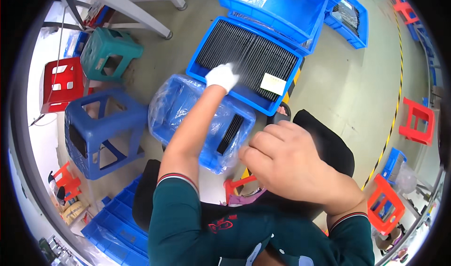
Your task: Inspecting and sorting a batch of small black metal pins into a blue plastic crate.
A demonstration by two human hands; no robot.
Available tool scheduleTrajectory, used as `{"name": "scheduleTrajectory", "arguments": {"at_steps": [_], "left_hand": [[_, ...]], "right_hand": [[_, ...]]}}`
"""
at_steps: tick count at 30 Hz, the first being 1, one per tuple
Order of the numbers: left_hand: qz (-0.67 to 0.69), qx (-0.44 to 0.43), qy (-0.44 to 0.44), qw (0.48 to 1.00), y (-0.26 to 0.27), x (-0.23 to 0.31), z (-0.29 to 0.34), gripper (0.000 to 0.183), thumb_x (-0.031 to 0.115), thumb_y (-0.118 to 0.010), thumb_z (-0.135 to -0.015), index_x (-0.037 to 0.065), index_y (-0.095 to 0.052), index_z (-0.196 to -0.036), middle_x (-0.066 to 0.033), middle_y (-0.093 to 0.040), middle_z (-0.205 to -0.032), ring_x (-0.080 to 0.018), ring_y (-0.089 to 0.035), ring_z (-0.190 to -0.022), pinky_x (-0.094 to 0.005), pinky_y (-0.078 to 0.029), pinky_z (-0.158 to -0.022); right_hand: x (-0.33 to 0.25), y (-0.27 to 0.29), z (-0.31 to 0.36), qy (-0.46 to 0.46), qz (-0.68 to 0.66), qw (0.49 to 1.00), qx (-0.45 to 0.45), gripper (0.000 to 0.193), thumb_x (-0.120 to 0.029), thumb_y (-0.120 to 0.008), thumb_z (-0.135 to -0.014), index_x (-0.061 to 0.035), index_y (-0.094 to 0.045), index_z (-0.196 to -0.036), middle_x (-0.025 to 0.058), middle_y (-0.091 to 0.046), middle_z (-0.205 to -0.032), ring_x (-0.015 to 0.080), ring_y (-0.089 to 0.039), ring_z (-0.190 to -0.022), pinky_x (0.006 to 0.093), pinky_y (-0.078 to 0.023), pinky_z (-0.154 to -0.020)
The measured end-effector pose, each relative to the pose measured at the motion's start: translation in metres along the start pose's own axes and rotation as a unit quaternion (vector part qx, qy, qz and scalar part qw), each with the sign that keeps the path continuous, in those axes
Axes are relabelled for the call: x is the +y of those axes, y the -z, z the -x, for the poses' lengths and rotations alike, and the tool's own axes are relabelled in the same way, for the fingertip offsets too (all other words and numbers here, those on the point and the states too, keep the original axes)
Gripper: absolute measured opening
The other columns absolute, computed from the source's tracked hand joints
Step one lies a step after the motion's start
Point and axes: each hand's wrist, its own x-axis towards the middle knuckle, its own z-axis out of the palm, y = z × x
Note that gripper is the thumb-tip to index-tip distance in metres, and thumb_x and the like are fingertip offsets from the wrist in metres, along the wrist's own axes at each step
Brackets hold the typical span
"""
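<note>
My left hand [222,77], in a white glove, reaches over the near left part of a blue bin [193,71]. Rows of thin black strips [225,43] are packed in that bin, and a pale yellow label [273,84] lies on them at the right. Motion smears the left fingers, so their grip does not show. Bare and raised close to my chest, my right hand [286,160] has its fingers curled; whatever they may hold is hidden. Nearer to me, a blue bin lined with clear plastic [176,106] holds a small stack of black strips [230,134] at its right end.
More blue bins [282,7] stand beyond, one with clear wrapping inside. On the left are a blue stool [105,125], a green stool [110,54] and a red stool [63,85]. Grey table legs [127,10] rise at the far left. Red stools [417,120] line the right side.
</note>
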Motion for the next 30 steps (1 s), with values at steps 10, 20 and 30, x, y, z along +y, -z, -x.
{"name": "scheduleTrajectory", "arguments": {"at_steps": [10, 20, 30], "left_hand": [[-0.087, 0.116, 0.041, 0.989, -0.061, 0.063, -0.061, 0.061, 0.031, -0.073, -0.072, 0.004, -0.047, -0.12, -0.0139, -0.057, -0.108, -0.0312, -0.059, -0.101, -0.0409, -0.053, -0.08], [-0.085, 0.093, 0.11, 0.986, -0.052, 0.072, -0.061, 0.077, 0.04, -0.078, -0.069, 0.009, -0.045, -0.131, -0.0134, -0.053, -0.119, -0.0318, -0.053, -0.112, -0.0437, -0.05, -0.088], [-0.123, 0.099, 0.053, 0.986, -0.049, 0.06, -0.075, 0.056, 0.029, -0.073, -0.07, 0.001, -0.051, -0.113, -0.017, -0.06, -0.106, -0.0318, -0.062, -0.1, -0.0401, -0.054, -0.083]], "right_hand": [[0.0, 0.017, 0.021, 0.005, -0.059, 0.997, 0.056, 0.02, -0.012, -0.065, -0.064, -0.0035, -0.062, -0.082, 0.0043, -0.049, -0.07, 0.0181, -0.054, -0.065, 0.0311, -0.041, -0.056], [0.005, 0.028, 0.031, -0.012, -0.103, 0.99, 0.098, 0.013, -0.012, -0.064, -0.063, -0.0029, -0.061, -0.072, 0.0049, -0.049, -0.068, 0.0186, -0.053, -0.067, 0.0292, -0.041, -0.055], [0.005, 0.023, 0.027, -0.007, -0.101, 0.989, 0.104, 0.016, -0.012, -0.066, -0.065, -0.0033, -0.062, -0.078, 0.0024, -0.047, -0.066, 0.0164, -0.053, -0.063, 0.0273, -0.038, -0.053]]}}
